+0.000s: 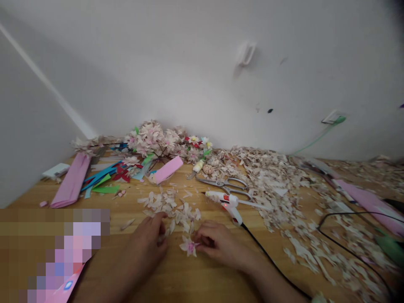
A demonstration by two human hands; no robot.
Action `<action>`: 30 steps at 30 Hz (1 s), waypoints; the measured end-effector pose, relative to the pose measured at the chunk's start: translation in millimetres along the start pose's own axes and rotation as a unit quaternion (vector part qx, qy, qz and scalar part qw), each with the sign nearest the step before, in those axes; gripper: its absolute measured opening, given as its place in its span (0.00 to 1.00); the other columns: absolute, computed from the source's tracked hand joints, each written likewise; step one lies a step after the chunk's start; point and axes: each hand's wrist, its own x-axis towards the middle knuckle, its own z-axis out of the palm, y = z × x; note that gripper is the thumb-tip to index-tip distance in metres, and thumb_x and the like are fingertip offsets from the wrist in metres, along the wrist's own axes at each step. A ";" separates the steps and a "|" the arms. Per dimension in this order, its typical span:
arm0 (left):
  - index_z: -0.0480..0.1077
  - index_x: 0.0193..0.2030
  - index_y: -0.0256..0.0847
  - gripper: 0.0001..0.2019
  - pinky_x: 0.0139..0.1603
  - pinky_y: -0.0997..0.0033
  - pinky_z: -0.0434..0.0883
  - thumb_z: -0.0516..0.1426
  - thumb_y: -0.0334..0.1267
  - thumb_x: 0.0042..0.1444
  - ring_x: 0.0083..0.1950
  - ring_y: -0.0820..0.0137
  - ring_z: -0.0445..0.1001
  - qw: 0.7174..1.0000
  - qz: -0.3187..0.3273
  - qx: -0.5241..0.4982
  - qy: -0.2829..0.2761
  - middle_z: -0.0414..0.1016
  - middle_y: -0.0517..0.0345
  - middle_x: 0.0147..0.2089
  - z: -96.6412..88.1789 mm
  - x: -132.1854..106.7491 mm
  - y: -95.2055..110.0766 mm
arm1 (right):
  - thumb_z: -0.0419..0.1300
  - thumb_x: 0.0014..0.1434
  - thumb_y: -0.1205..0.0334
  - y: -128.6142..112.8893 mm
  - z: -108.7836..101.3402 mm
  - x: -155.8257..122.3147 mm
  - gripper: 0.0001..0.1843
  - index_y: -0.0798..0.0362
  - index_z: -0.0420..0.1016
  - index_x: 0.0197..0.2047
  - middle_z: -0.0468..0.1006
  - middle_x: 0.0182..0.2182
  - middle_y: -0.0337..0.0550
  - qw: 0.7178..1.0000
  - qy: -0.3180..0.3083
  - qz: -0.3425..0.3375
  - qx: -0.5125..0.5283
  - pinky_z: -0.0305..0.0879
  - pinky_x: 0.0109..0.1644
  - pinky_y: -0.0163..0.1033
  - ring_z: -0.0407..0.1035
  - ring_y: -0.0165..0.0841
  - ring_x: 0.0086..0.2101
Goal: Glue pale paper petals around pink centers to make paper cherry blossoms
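Observation:
My left hand [148, 240] rests on the wooden table [195, 277], fingers curled, its fingertips pinching at a pale paper petal [170, 227] from a loose scatter. My right hand [217, 242] is closed on a small pink-centred paper flower [189, 246], holding it just above the table. The two hands are a short gap apart, with the flower between them. A white hot glue gun [225, 202] lies right behind my right hand, its black cord running back past my right wrist.
Silver scissors [229, 184] lie behind the glue gun. A bunch of finished paper flowers [158, 141] leans at the wall. Folded pink paper [72, 181], coloured strips [101, 176] and a wide spread of paper scraps [277, 176] cover the table. A black cable [347, 248] loops at right.

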 end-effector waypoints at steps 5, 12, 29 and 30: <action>0.61 0.46 0.41 0.20 0.37 0.66 0.64 0.52 0.27 0.44 0.37 0.63 0.69 1.000 0.016 -0.011 0.020 0.70 0.56 0.34 0.9 1.0 2.5 | 0.60 0.52 0.68 -6.3 19.3 1.5 0.05 0.51 0.74 0.33 0.74 0.24 0.36 0.999 0.008 0.031 0.008 0.61 0.30 0.31 0.67 0.29 0.26; 0.62 0.44 0.39 0.18 0.40 0.64 0.64 0.52 0.26 0.44 0.39 0.62 0.69 1.000 0.016 0.001 0.024 0.71 0.53 0.36 2.6 1.3 5.9 | 0.58 0.46 0.76 -10.3 17.8 -0.9 0.14 0.51 0.75 0.35 0.75 0.27 0.37 0.997 -0.025 0.063 0.047 0.63 0.31 0.31 0.68 0.29 0.28; 0.60 0.38 0.42 0.13 0.35 0.67 0.64 0.52 0.29 0.43 0.34 0.65 0.70 0.999 -0.025 -0.022 0.006 0.70 0.58 0.32 3.3 3.2 6.4 | 0.52 0.58 0.70 -8.4 19.5 -3.5 0.09 0.50 0.72 0.38 0.74 0.34 0.40 1.000 -0.027 -0.007 -0.013 0.63 0.40 0.34 0.67 0.32 0.36; 0.60 0.38 0.42 0.12 0.34 0.68 0.64 0.52 0.29 0.43 0.34 0.65 0.70 0.999 -0.027 -0.024 0.003 0.70 0.59 0.31 3.5 3.5 6.0 | 0.53 0.57 0.71 -7.3 21.2 -3.5 0.09 0.51 0.71 0.38 0.74 0.34 0.40 0.999 -0.028 -0.003 -0.014 0.62 0.39 0.34 0.67 0.31 0.36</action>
